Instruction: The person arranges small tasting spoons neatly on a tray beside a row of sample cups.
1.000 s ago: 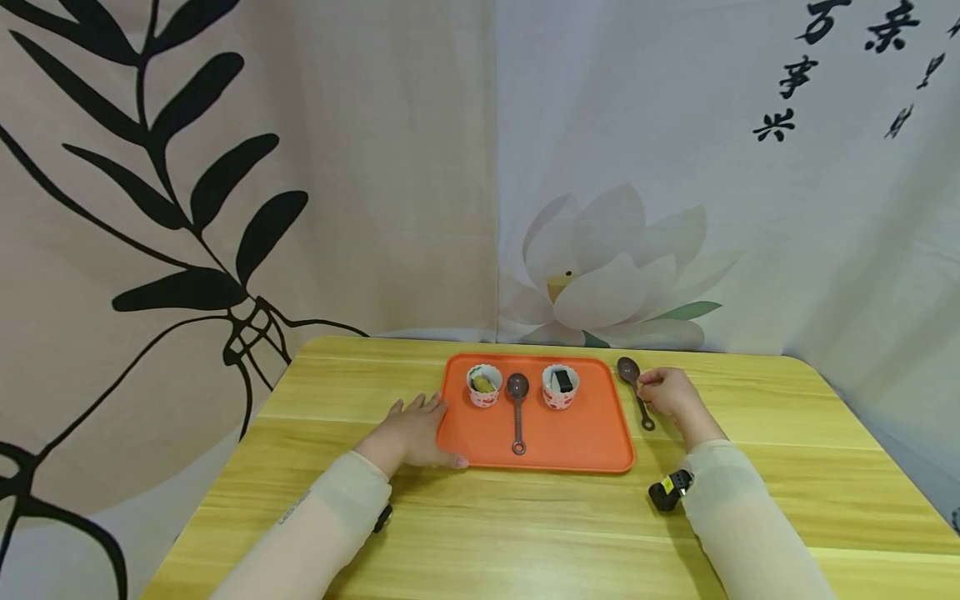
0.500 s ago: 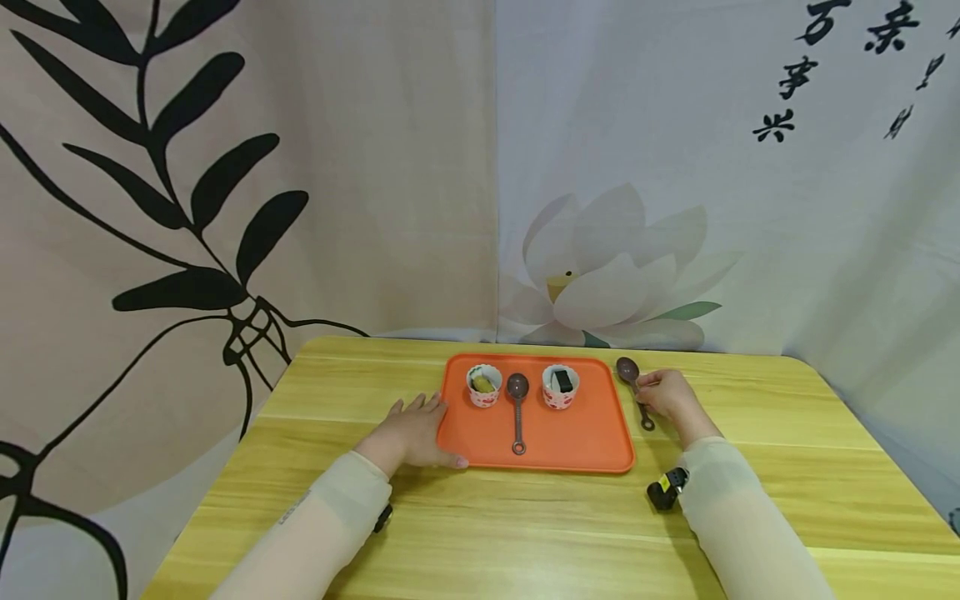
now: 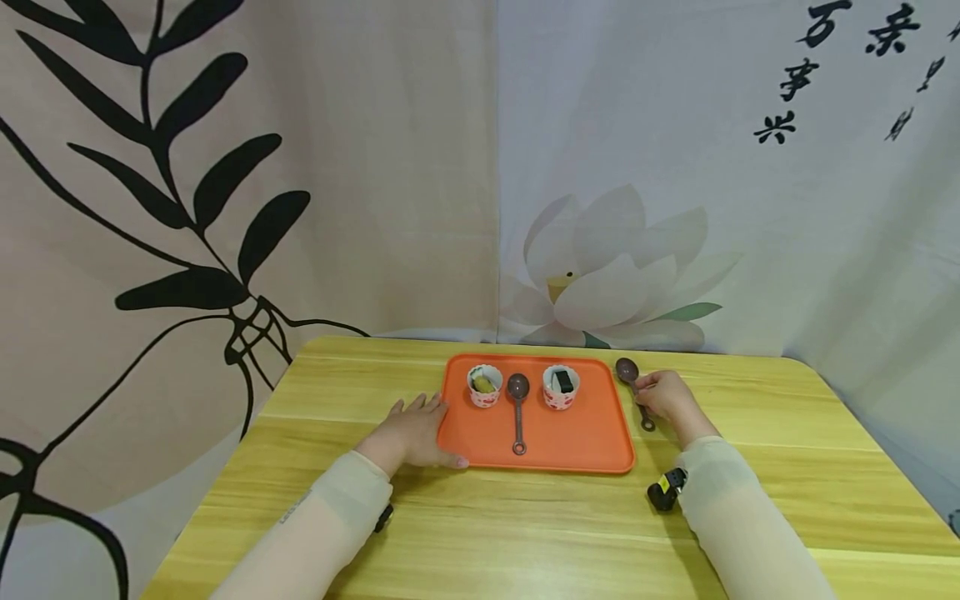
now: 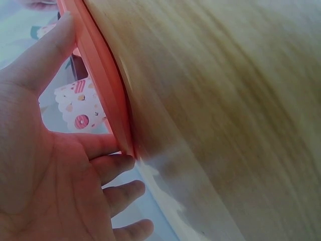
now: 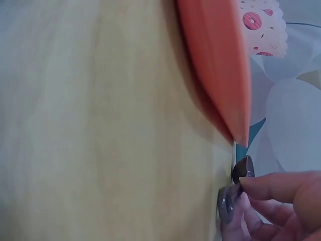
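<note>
An orange tray (image 3: 480, 437) lies on the wooden table. My left hand (image 3: 411, 435) spreads along its left side, fingertips and thumb touching the rim, fingers mostly straight. To the right of the tray, my right hand (image 3: 667, 400) pinches the handle of a dark brown spoon (image 3: 627, 369) between thumb and fingers; its bowl points to the back. In the right wrist view the same spoon (image 5: 225, 206) is partly hidden by the fingers. A second brown spoon (image 3: 517, 387) lies lengthwise on the tray, between two patterned paper cups.
The left paper cup (image 3: 484, 399) holds something yellowish; the right paper cup (image 3: 558, 401) has a black piece (image 3: 564, 381) in it. Behind the back edge of the table (image 3: 480, 533) hangs a printed curtain (image 3: 405, 208).
My right wrist has shifted very slightly to the left, still gripping the spoon. The left hand, tray and cups stay where they were.
</note>
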Action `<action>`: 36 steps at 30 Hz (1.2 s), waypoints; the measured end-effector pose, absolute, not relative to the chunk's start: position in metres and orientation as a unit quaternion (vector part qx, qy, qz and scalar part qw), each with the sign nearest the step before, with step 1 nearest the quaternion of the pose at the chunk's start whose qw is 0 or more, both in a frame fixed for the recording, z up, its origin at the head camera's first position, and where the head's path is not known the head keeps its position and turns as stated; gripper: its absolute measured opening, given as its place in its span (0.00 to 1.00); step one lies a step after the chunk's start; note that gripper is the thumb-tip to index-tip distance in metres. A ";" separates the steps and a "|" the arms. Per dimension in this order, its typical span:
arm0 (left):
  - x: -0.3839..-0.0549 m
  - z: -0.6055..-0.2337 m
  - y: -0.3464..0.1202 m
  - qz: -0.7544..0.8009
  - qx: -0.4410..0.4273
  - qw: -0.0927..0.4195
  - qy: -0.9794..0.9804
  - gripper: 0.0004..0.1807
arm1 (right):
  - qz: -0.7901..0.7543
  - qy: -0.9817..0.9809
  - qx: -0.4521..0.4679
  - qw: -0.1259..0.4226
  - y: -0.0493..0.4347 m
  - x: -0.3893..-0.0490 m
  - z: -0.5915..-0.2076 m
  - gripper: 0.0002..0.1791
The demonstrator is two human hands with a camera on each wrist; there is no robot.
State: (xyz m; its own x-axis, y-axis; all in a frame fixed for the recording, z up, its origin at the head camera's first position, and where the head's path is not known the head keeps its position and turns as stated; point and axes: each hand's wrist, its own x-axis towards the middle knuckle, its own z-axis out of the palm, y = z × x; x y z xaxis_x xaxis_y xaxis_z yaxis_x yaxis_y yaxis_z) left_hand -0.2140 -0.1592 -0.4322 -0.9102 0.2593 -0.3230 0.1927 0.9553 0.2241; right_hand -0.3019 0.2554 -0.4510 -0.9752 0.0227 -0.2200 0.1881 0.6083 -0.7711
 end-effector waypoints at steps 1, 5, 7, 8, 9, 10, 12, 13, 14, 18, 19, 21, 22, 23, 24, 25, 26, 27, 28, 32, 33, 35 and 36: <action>-0.214 -0.433 -0.159 0.094 0.116 0.177 0.973 0.63 | -0.436 0.893 0.059 0.096 0.256 -0.302 -0.451 0.17; -0.215 -0.435 -0.159 0.092 0.117 0.177 0.973 0.63 | -0.427 0.896 0.057 0.104 0.256 -0.304 -0.452 0.16; -0.215 -0.435 -0.159 0.091 0.117 0.177 0.973 0.63 | -0.426 0.897 0.056 0.107 0.257 -0.304 -0.452 0.16; -0.215 -0.436 -0.159 0.092 0.117 0.177 0.973 0.63 | -0.426 0.897 0.055 0.109 0.257 -0.305 -0.451 0.16; -0.215 -0.436 -0.159 0.092 0.116 0.176 0.973 0.63 | -0.425 0.897 0.052 0.111 0.257 -0.305 -0.451 0.15; -0.215 -0.436 -0.159 0.092 0.116 0.176 0.973 0.63 | -0.425 0.897 0.052 0.113 0.257 -0.304 -0.451 0.15; -0.215 -0.436 -0.159 0.092 0.116 0.175 0.973 0.63 | -0.425 0.896 0.051 0.115 0.257 -0.304 -0.450 0.15; -0.215 -0.436 -0.159 0.093 0.116 0.175 0.973 0.63 | -0.424 0.897 0.049 0.116 0.257 -0.304 -0.450 0.15; -0.215 -0.436 -0.159 0.093 0.115 0.174 0.974 0.63 | -0.423 0.897 0.048 0.117 0.257 -0.303 -0.450 0.15; -0.214 -0.435 -0.159 0.092 0.116 0.174 0.974 0.63 | -0.418 0.899 0.044 0.122 0.256 -0.300 -0.449 0.15; -0.214 -0.435 -0.159 0.092 0.115 0.174 0.974 0.63 | -0.417 0.900 0.043 0.123 0.256 -0.300 -0.448 0.15; -0.214 -0.435 -0.159 0.091 0.116 0.174 0.974 0.63 | -0.417 0.899 0.044 0.124 0.257 -0.299 -0.448 0.15; -0.215 -0.435 -0.159 0.091 0.116 0.174 0.974 0.63 | -0.416 0.900 0.044 0.123 0.257 -0.299 -0.448 0.15; -0.215 -0.435 -0.159 0.092 0.116 0.174 0.974 0.63 | -0.417 0.900 0.044 0.123 0.257 -0.298 -0.448 0.15; -0.215 -0.434 -0.159 0.092 0.116 0.173 0.974 0.63 | -0.417 0.900 0.044 0.122 0.257 -0.298 -0.449 0.15; -0.215 -0.434 -0.159 0.092 0.116 0.174 0.974 0.63 | -0.418 0.899 0.047 0.122 0.256 -0.298 -0.449 0.15; -0.215 -0.434 -0.159 0.093 0.116 0.174 0.974 0.63 | -0.418 0.899 0.045 0.122 0.256 -0.298 -0.449 0.15; -0.214 -0.434 -0.159 0.093 0.116 0.174 0.974 0.63 | -0.420 0.898 0.045 0.121 0.256 -0.298 -0.449 0.15; -0.214 -0.434 -0.159 0.094 0.116 0.174 0.973 0.63 | -0.421 0.898 0.043 0.121 0.256 -0.298 -0.450 0.15; -0.214 -0.434 -0.159 0.093 0.116 0.174 0.973 0.63 | -0.428 0.895 0.040 0.119 0.257 -0.297 -0.450 0.15; -0.215 -0.434 -0.159 0.093 0.116 0.174 0.974 0.63 | -0.430 0.894 0.040 0.119 0.256 -0.297 -0.450 0.15; -0.215 -0.434 -0.159 0.092 0.116 0.174 0.974 0.63 | -0.432 0.893 0.037 0.120 0.256 -0.295 -0.450 0.15; -0.215 -0.434 -0.159 0.092 0.116 0.174 0.974 0.63 | -0.434 0.892 0.037 0.121 0.256 -0.295 -0.449 0.14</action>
State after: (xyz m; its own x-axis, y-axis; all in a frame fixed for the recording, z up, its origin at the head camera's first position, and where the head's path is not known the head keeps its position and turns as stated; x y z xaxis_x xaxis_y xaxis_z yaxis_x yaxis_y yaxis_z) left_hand -0.2148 -0.1589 -0.4336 -0.9127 0.2582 -0.3166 0.1940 0.9559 0.2204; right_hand -0.2949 0.2564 -0.4492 -0.9679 -0.0397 -0.2480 0.1706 0.6207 -0.7652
